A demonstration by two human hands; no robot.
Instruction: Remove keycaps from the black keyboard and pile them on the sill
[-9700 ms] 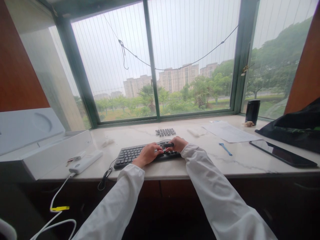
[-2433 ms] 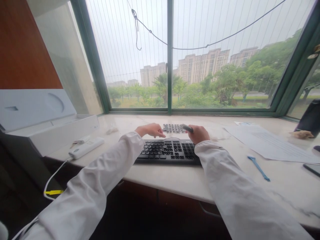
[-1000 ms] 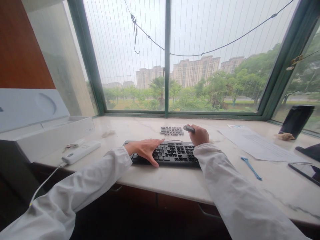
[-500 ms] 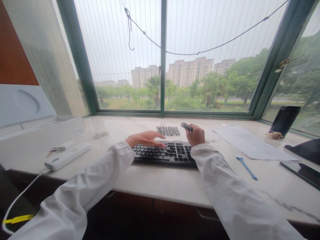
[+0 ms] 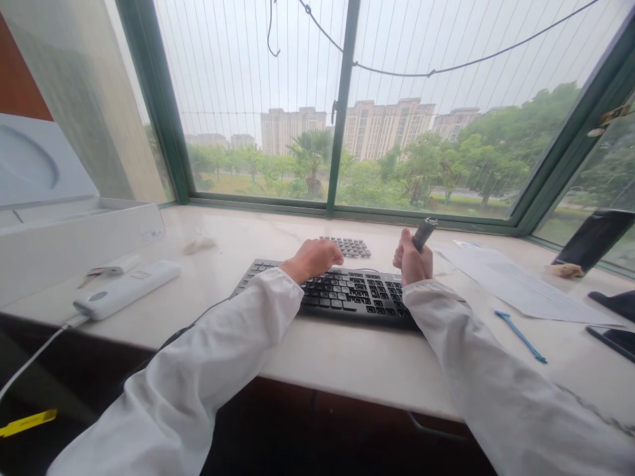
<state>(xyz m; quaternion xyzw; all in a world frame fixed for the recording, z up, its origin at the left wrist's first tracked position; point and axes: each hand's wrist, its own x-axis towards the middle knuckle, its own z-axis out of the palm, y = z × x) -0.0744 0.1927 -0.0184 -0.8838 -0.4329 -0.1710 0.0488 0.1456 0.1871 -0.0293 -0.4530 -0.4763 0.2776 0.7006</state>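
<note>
A black keyboard (image 5: 357, 305) lies on the pale tabletop, with key caps on its left part and bare key sockets across its right part. Loose key caps (image 5: 353, 247) are laid out in rows just behind it. My left hand (image 5: 313, 258) hovers over the middle of the keyboard, its fingers curled closed; whatever they may hold is hidden. Beyond the keyboard's right end, my right hand (image 5: 415, 259) grips a short dark grey tool (image 5: 424, 233) that points up, its tip too blurred to make out.
A white open box (image 5: 89, 231), a white power strip (image 5: 126, 291) and keys (image 5: 94, 272) are on the left. To the right are paper sheets (image 5: 520, 281), a blue stick-like tool (image 5: 520, 336), a phone (image 5: 615, 340) and a dark upright object (image 5: 595, 241). A window stands behind.
My left hand's fingers, outstretched before, have curled closed. My right hand has turned, so the grey tool now points up and right. The view has shifted, tilting the scene.
</note>
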